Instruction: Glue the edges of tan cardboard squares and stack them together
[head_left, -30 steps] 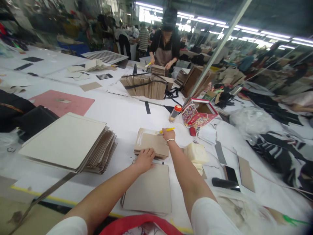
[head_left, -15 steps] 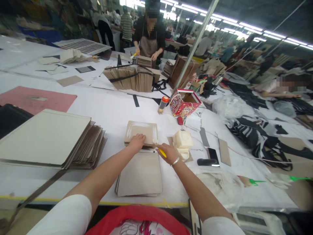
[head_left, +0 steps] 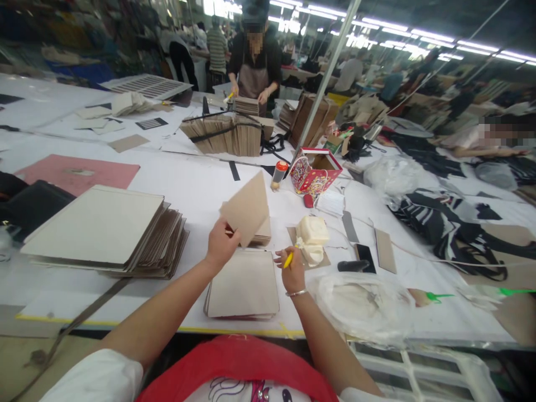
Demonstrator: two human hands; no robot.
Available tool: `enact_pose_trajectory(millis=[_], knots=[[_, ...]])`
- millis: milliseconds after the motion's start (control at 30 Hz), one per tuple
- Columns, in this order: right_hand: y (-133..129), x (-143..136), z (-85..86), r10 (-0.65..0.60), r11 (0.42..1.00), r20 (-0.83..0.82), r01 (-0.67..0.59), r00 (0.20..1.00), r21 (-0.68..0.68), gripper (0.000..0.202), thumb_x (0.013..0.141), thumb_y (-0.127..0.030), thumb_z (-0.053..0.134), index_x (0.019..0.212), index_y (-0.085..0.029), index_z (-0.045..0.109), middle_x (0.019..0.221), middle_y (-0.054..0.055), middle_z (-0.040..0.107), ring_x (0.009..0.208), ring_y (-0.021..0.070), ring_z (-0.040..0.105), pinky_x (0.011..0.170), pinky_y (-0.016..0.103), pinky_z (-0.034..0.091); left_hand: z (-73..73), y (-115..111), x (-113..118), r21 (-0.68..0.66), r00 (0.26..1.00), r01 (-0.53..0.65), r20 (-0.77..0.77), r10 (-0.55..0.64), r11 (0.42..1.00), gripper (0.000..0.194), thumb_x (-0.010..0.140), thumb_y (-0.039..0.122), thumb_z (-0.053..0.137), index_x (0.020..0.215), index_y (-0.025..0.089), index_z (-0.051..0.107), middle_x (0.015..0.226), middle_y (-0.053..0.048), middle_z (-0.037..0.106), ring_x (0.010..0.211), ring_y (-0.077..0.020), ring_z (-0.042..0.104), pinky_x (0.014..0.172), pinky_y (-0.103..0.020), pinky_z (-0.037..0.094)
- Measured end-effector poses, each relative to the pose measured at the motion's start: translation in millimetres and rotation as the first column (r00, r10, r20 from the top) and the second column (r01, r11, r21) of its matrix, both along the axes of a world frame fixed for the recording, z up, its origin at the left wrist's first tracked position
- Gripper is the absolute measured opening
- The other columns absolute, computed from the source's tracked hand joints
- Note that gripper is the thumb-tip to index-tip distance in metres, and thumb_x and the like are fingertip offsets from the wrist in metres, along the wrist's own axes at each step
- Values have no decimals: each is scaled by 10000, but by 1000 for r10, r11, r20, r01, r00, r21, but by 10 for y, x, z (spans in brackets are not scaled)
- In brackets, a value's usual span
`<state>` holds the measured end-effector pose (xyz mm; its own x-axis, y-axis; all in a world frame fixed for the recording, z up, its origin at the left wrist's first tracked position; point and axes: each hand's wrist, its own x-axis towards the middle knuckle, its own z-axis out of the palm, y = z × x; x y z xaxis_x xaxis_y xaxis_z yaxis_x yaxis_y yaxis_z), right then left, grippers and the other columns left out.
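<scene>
Head view: left hand (head_left: 223, 241) has its fingers pinching a brown card (head_left: 248, 205) by its lower left corner; card tilted up over the small stack (head_left: 262, 237), mid worktop (head_left: 184, 178). Right hand (head_left: 294, 269): fingers curled round a yellow-handled brush (head_left: 288, 260), pale tip by the cream tub (head_left: 313, 230); can't tell if touching. Board pile (head_left: 243, 287) lies at the worktop's near edge, just below the small stack. Bigger boards (head_left: 100, 223) piled toward the near left corner. Progress, judging by layout: one card is up and in hand, not set down; several more in the small stack aren't lifted, so work looks partway. No coating made out on the card's visible face; its other face is hidden. Co-worker (head_left: 256, 72) at the far edge also has a brush and stack.
</scene>
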<state>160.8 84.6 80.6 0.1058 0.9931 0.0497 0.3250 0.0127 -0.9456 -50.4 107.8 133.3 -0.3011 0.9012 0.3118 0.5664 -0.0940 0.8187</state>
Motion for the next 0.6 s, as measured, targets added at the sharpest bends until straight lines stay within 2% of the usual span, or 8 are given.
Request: enact_pose_trajectory(millis=[33,100,200,300,400,500,567,600], knots=[[9,-63,-21,5,1000,7,-5,1000,-13,282,826,-474,418,915,-207,393,829,23,623,626,131,630,555,261,503,36,-103,31,-43,986,-5,169,12,999,186,714,278,567,837,138,563,754,-32,618,655,-140,581,600,-251,478],[15,-151,-63,2,1000,8,-2,1000,-18,288,801,-464,463,910,-211,377,798,9,611,645,138,629,586,275,504,44,-290,100,-120,897,61,443,-2,991,248,677,306,610,842,125,575,752,-31,638,643,-147,597,586,-259,497],[-17,-180,-112,-36,999,-21,36,999,8,316,754,-437,528,909,-214,367,713,-17,584,634,140,607,636,304,507,-74,-523,183,-157,729,156,685,-7,975,345,640,335,653,899,118,582,809,-41,653,684,-161,611,613,-296,527],[-89,-137,-145,-44,999,-104,43,994,-8,344,707,-412,578,891,-216,365,678,-26,565,616,135,579,643,311,506,-251,-729,211,-189,640,180,768,31,965,376,597,343,697,885,119,600,835,-45,654,717,-163,611,636,-304,537],[-186,-74,-190,9,995,-236,-31,972,-90,371,679,-385,617,892,-222,361,671,-42,559,606,120,560,634,294,497,-409,-928,164,-239,606,190,792,78,952,390,567,334,725,873,125,605,840,-44,652,726,-160,607,632,-291,540],[-296,32,-263,66,979,-327,-124,943,-159,373,685,-372,629,908,-229,367,685,-50,564,619,109,551,623,274,485,-543,-1093,23,-254,542,202,834,108,946,461,596,351,708,990,158,570,936,-47,633,792,-162,601,643,-291,540],[-360,138,-326,102,967,-343,-174,934,-186,369,690,-370,632,909,-231,370,690,-49,566,631,108,549,632,275,482,-640,-1174,-110,-266,517,141,841,159,954,463,653,406,650,1042,180,543,985,-47,611,810,-150,588,632,-275,533],[-386,197,-361,122,960,-336,-196,934,-197,368,690,-370,635,904,-230,371,685,-49,565,632,109,547,637,279,481,-694,-1206,-179,-289,527,92,826,199,953,442,678,434,614,1033,180,545,976,-46,607,795,-140,580,610,-255,524]])
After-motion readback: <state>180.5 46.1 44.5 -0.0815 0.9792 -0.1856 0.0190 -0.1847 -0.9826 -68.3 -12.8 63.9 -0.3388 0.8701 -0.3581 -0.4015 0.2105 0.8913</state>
